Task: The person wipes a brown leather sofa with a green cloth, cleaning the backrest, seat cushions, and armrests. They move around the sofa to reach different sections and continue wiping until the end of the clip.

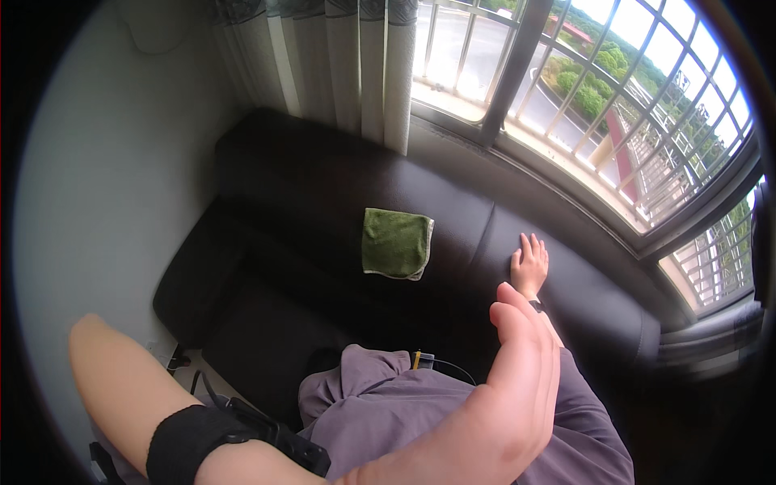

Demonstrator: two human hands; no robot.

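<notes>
My left hand (pixel 522 370) is raised close to the camera, seen edge-on, its fingers extended close together and nothing visible in it. A black strap (pixel 182 442) circles that bent arm, with a black device beside it. Farther off, my right hand (pixel 531 268) lies palm down on the back of a dark leather sofa (pixel 448 188), fingers slightly spread. A dark band (pixel 536 306) is around its wrist. To its left, a folded green cloth (pixel 397 244) with a pale edge lies flat against the sofa back, apart from both hands.
Behind the sofa is a window with metal bars (pixel 582 91), and a pale curtain (pixel 345 73) hangs left of it. A plain wall (pixel 115 182) borders the left side. At my clothing sits a small device with a yellow strip (pixel 421 361) and a black cable.
</notes>
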